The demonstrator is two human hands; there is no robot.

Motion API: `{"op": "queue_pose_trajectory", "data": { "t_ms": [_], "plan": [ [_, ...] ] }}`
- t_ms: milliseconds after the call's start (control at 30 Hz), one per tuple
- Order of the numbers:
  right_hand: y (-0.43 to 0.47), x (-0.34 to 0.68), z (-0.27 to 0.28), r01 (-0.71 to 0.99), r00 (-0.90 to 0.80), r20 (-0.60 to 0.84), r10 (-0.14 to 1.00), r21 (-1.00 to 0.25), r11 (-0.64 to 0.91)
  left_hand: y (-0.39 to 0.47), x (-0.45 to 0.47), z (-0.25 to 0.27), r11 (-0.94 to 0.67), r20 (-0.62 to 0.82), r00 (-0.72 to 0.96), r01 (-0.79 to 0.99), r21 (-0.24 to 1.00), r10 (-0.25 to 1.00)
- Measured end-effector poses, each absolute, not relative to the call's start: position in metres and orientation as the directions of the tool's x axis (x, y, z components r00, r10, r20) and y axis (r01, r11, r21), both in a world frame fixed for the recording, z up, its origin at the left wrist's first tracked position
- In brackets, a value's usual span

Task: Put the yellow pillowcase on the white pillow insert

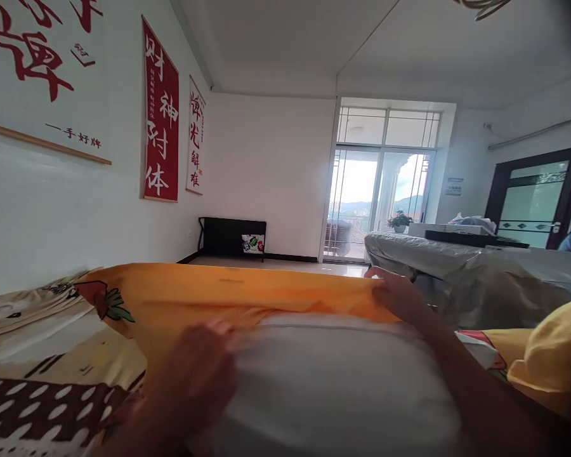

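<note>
A white pillow (342, 381) lies low in front of me, its far end inside the opening of an orange-yellow pillowcase (266, 282). My right hand (393, 292) is closed on the case's upper right edge and holds it up, fingers pinched over the cloth. My left hand (202, 362) is at the pillow's left side, against the orange cloth. It is smeared by motion, so I cannot tell whether its fingers grip anything. A strawberry print shows at the left end of the case.
Patterned bedding (52, 368) spreads at the left, and a yellow cushion-like bundle (559, 349) is at the right edge. Beyond, a plastic-covered piece of furniture (495, 279) bears boxes. A black folded frame (228, 236) leans by the far wall, left of a glass door (380, 190).
</note>
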State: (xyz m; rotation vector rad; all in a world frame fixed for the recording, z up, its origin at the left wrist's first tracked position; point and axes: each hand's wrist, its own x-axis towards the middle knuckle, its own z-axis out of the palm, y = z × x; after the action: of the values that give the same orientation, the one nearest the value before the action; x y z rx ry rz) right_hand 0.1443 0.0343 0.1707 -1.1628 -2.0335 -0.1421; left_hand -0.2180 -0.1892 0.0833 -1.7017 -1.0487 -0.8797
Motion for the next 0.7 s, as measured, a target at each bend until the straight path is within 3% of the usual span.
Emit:
{"op": "queue_pose_trajectory", "data": {
  "t_ms": [100, 267, 400, 533, 633, 700],
  "plan": [
    [0.028, 0.146, 0.170, 0.841, -0.258, 0.703, 0.662, -0.174, 0.513, -0.173, -0.173, 0.083, -0.091, 0.827, 0.411, 0.908, -0.409, 0.384],
    [0.014, 0.156, 0.164, 0.902, -0.296, 0.682, 0.668, -0.030, 0.431, -0.158, -0.181, 0.086, 0.150, 0.848, 0.159, 0.952, -0.268, 0.505],
    [-0.017, 0.139, 0.156, 0.889, -0.407, 0.778, 0.479, 0.218, 0.402, -0.155, -0.193, 0.087, 0.232, 0.812, 0.051, 0.946, -0.226, 0.582],
    [-0.057, 0.081, 0.134, 0.689, -0.643, 0.726, 0.245, 0.407, 0.600, -0.148, -0.191, 0.083, 0.236, 0.836, 0.200, 0.903, -0.360, 0.511],
    [-0.071, 0.033, 0.111, 0.511, -0.799, 0.535, 0.273, 0.367, 0.777, -0.138, -0.190, 0.080, 0.235, 0.870, 0.286, 0.886, -0.400, 0.402],
    [-0.072, 0.011, 0.099, 0.464, -0.841, 0.447, 0.306, 0.302, 0.833, -0.128, -0.191, 0.082, 0.242, 0.876, 0.264, 0.893, -0.380, 0.403]
  ]
}}
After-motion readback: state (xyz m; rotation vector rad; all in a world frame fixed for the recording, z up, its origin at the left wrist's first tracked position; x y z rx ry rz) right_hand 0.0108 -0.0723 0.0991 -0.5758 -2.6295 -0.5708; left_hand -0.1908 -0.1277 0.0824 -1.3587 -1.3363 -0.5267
